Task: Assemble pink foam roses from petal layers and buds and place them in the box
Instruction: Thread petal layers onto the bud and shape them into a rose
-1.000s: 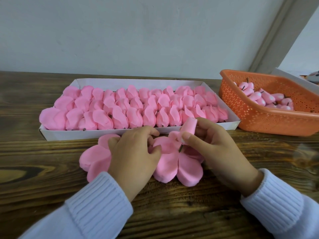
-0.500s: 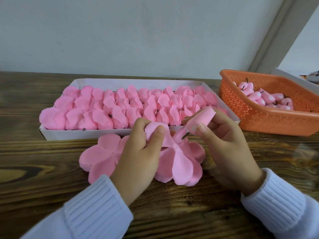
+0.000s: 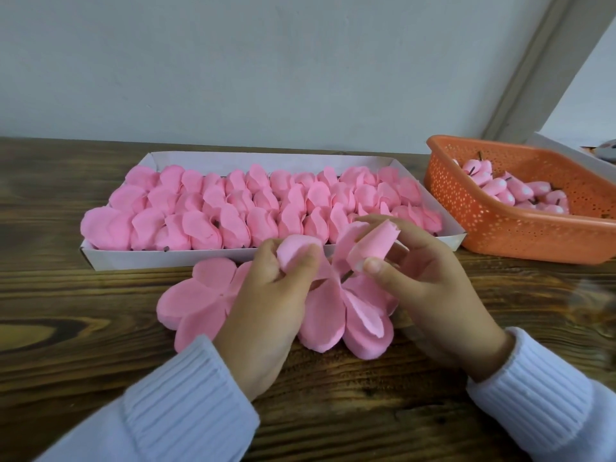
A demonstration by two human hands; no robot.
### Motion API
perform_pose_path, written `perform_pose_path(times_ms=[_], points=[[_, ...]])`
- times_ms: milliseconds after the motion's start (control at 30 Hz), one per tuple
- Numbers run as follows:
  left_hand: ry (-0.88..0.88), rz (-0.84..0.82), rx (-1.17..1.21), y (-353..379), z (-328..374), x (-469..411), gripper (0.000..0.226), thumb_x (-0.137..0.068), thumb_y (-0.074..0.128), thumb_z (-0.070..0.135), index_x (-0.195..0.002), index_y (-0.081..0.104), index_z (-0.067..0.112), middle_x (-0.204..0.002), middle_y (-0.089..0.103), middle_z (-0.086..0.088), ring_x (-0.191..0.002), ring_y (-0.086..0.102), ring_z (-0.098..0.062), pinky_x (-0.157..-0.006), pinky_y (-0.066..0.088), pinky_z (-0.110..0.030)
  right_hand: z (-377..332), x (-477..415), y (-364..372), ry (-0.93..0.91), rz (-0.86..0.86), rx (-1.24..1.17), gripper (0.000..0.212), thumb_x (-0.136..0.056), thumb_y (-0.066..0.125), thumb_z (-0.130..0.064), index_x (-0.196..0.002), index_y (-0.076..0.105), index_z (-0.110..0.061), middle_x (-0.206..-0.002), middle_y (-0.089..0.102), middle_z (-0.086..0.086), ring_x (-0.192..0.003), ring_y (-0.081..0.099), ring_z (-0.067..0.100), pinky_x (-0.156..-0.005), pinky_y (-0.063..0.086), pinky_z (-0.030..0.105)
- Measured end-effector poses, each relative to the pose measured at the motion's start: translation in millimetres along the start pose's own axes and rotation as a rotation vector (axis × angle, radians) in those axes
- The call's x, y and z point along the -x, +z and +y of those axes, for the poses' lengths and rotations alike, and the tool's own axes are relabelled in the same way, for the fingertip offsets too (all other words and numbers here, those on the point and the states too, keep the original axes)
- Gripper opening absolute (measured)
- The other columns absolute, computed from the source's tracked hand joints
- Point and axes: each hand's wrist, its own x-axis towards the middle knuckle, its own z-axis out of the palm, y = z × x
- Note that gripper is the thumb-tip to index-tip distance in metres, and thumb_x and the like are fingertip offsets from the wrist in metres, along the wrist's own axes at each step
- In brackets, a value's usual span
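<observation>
Left hand (image 3: 266, 308): thumb and fingers curled, pinching one raised petal of the petal layer (image 3: 353, 321), which lies on the wooden table (image 3: 83, 328). Right hand (image 3: 430, 288): thumb and fingers pinch the bud (image 3: 376, 245) just above that layer. Spare petal layer (image 3: 196, 301) at 9 o'clock, touching it. White box (image 3: 166, 258) of finished roses (image 3: 233, 211) at 12 o'clock. Orange basket (image 3: 500, 221) of buds at 2 o'clock.
</observation>
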Motion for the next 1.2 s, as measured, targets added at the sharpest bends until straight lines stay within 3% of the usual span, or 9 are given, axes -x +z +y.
perform_pose_path(times_ms=[100, 200, 400, 567, 667, 733, 900, 1067, 1200], points=[[-0.013, -0.146, -0.001, -3.2, -1.0, -0.9, 0.049, -0.072, 0.072, 0.023, -0.117, 0.058, 0.007, -0.107, 0.069, -0.017, -0.103, 0.067, -0.029, -0.095, 0.05, -0.052, -1.2, 0.6, 0.6, -0.003, 0.012, 0.016, 0.03, -0.08, 0.068, -0.013, -0.11, 0.064, -0.012, -0.11, 0.067, 0.01, -0.102, 0.065, 0.018, -0.083, 0.055, 0.033], [-0.029, -0.177, -0.011, -4.6, -1.7, -1.5, 0.034, -0.077, 0.067, 0.005, -0.11, 0.063, 0.011, -0.103, 0.07, -0.018, -0.101, 0.067, -0.033, -0.091, 0.053, -0.048, -3.0, 1.4, 1.1, -0.012, 0.015, 0.053, 0.027, -0.081, 0.068, -0.01, -0.107, 0.064, -0.006, -0.103, 0.068, 0.01, -0.097, 0.066, 0.02, -0.081, 0.055, 0.034], [-0.002, -0.149, -0.085, -3.1, -2.1, -1.3, 0.027, -0.073, 0.062, 0.004, -0.092, 0.071, 0.021, -0.083, 0.072, -0.008, -0.074, 0.066, -0.025, -0.067, 0.053, -0.039, -6.2, 1.8, 2.8, -0.046, 0.091, 0.106, 0.017, -0.08, 0.069, -0.019, -0.098, 0.07, -0.018, -0.093, 0.072, 0.0, -0.088, 0.068, 0.008, -0.075, 0.054, 0.023], [-0.061, -0.196, -0.068, -3.2, -0.2, 0.3, 0.013, -0.088, 0.052, -0.007, -0.091, 0.053, -0.019, -0.069, 0.044, -0.017, -0.06, 0.035, -0.028, -0.055, 0.031, -0.036, -9.2, 2.6, 1.7, -0.111, 0.033, 0.127, 0.025, -0.08, 0.073, -0.015, -0.103, 0.065, -0.013, -0.104, 0.068, 0.004, -0.099, 0.065, 0.01, -0.082, 0.05, 0.02], [-0.103, -0.215, -0.051, -2.5, 2.5, -0.3, 0.016, -0.09, 0.046, -0.01, -0.094, 0.05, -0.025, -0.068, 0.04, -0.019, -0.061, 0.03, -0.03, -0.053, 0.028, -0.034, -7.4, 3.4, 2.3, -0.122, 0.006, 0.223, 0.025, -0.077, 0.073, -0.014, -0.101, 0.066, -0.018, -0.109, 0.065, 0.0, -0.111, 0.06, 0.016, -0.091, 0.047, 0.025], [-0.123, -0.231, -0.051, -2.5, 1.5, -0.4, 0.017, -0.091, 0.047, -0.009, -0.098, 0.052, -0.024, -0.071, 0.044, -0.019, -0.062, 0.034, -0.029, -0.054, 0.031, -0.033, -6.1, 3.2, 3.0, -0.121, -0.003, 0.321, 0.024, -0.076, 0.072, -0.016, -0.099, 0.067, -0.018, -0.109, 0.064, -0.003, -0.111, 0.058, 0.016, -0.095, 0.045, 0.028], [-0.11, -0.239, 0.003, -2.7, 2.5, 2.0, 0.015, -0.086, 0.054, -0.006, -0.096, 0.057, -0.017, -0.073, 0.045, -0.018, -0.064, 0.032, -0.03, -0.054, 0.024, -0.037, -7.1, 2.7, 4.2, -0.128, 0.007, 0.419, 0.018, -0.079, 0.069, -0.018, -0.097, 0.067, -0.019, -0.106, 0.063, -0.008, -0.107, 0.057, 0.004, -0.091, 0.041, 0.016], [-0.073, -0.253, 0.036, -1.8, 0.7, 2.3, 0.014, -0.09, 0.042, -0.013, -0.096, 0.052, -0.021, -0.07, 0.04, -0.024, -0.055, 0.022, -0.04, -0.053, 0.017, -0.037, -9.4, 4.1, 5.1, -0.178, 0.015, 0.576, 0.015, -0.083, 0.066, -0.02, -0.098, 0.065, -0.022, -0.108, 0.061, -0.008, -0.105, 0.055, 0.0, -0.09, 0.038, 0.01], [-0.099, -0.362, 0.034, -0.1, 3.9, 4.9, 0.027, -0.085, 0.052, -0.008, -0.107, 0.065, 0.0, -0.076, 0.045, -0.016, -0.063, 0.035, -0.023, -0.051, 0.025, -0.031, -11.8, 5.3, 6.9, -0.128, -0.069, 0.665, 0.025, -0.08, 0.07, -0.026, -0.104, 0.069, -0.02, -0.111, 0.058, -0.007, -0.107, 0.056, 0.009, -0.09, 0.04, 0.017]])
